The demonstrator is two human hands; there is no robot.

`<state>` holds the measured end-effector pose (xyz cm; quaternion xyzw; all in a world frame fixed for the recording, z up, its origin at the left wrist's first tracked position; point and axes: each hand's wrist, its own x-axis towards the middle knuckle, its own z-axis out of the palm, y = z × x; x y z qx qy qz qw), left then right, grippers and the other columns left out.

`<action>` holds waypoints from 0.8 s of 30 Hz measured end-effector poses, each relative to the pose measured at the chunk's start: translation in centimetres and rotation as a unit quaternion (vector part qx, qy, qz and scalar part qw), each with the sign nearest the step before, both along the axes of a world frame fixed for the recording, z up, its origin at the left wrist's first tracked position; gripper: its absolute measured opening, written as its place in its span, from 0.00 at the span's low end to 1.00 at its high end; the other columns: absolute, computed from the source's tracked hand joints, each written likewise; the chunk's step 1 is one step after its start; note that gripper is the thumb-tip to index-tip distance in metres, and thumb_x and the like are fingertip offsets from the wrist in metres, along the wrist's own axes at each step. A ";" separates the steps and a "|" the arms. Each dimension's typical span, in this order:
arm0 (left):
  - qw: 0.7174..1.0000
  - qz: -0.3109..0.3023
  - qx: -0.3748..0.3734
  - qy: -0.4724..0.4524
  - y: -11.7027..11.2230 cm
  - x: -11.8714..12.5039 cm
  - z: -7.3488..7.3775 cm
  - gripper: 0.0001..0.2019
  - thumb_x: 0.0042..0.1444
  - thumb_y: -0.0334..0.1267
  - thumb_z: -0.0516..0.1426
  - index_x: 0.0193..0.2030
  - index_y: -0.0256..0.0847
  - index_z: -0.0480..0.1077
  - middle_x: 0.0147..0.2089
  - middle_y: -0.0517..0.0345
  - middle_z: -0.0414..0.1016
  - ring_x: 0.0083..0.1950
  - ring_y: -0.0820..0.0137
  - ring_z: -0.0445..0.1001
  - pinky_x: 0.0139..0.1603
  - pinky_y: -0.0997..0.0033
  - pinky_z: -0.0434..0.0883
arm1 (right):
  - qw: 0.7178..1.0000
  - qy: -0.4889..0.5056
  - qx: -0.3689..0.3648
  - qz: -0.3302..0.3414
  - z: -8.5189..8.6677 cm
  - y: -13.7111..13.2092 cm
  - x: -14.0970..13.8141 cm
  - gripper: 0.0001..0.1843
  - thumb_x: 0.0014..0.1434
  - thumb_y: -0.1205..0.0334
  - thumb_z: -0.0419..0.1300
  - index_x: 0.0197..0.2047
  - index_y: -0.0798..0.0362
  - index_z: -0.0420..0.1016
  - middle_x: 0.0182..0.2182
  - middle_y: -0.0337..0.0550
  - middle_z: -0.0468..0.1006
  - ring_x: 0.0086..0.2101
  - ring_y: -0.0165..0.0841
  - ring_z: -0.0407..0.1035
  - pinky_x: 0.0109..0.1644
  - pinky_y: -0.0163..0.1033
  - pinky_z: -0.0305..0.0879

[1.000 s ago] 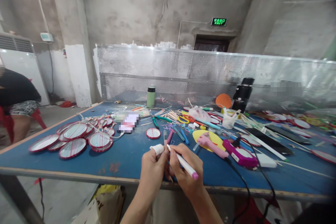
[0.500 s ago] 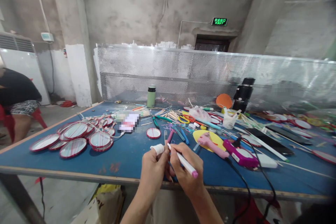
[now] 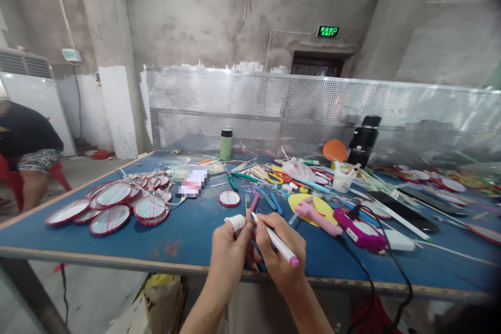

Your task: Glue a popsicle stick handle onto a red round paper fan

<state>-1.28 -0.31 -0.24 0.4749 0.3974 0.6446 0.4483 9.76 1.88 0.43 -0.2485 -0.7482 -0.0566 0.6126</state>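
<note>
My left hand (image 3: pixel 230 248) pinches a flat wooden craft stick (image 3: pixel 248 213) that points away from me above the table's near edge. A white wrap (image 3: pixel 235 221) covers one finger of that hand. In my right hand (image 3: pixel 284 250) is a white marker pen (image 3: pixel 279 242) with a pink end, its tip close to the stick; I cannot tell whether it touches. Beyond my hands lie a round red-rimmed disc (image 3: pixel 229 199), a dark pink pen (image 3: pixel 254 202) and a blue pen (image 3: pixel 276 203).
Several red-rimmed discs (image 3: pixel 109 220) are heaped at left beside a phone (image 3: pixel 192 182). At right lie a pink glue gun (image 3: pixel 319 216) on a yellow disc (image 3: pixel 293 202), and a purple power strip (image 3: pixel 360 229) with cables. A green bottle (image 3: pixel 226 145) stands behind. Someone (image 3: pixel 27 135) sits far left.
My right hand and the marker have shifted slightly to the right, the tip a little away from the stick's left side. My left hand stays nearly still.
</note>
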 end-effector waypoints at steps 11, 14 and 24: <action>1.000 0.000 -0.007 0.004 -0.1 0.0 0.4 0.21 0.54 0.56 0.60 0.26 0.39 0.68 0.14 0.63 0.68 0.12 0.74 0.65 0.13 0.78 0.64 | 1.000 -0.002 0.002 0.017 0.0 -0.2 0.2 0.06 0.65 0.70 0.57 0.40 0.53 0.75 0.28 0.39 0.77 0.27 0.28 0.73 0.33 0.32 0.68; 1.000 0.006 -0.003 0.007 -0.2 0.0 0.4 0.21 0.54 0.56 0.60 0.27 0.38 0.69 0.14 0.64 0.68 0.12 0.74 0.65 0.13 0.78 0.64 | 1.000 -0.012 -0.005 0.027 0.2 -0.3 0.1 0.07 0.65 0.71 0.56 0.40 0.54 0.75 0.28 0.40 0.77 0.28 0.28 0.73 0.33 0.32 0.68; 1.000 0.006 0.008 0.021 -0.1 -0.1 -0.1 0.20 0.55 0.55 0.59 0.26 0.38 0.69 0.15 0.63 0.69 0.13 0.74 0.65 0.14 0.78 0.65 | 0.999 -0.023 -0.018 0.042 -0.2 -0.1 0.1 0.07 0.65 0.71 0.56 0.41 0.54 0.74 0.29 0.39 0.76 0.29 0.28 0.72 0.35 0.32 0.67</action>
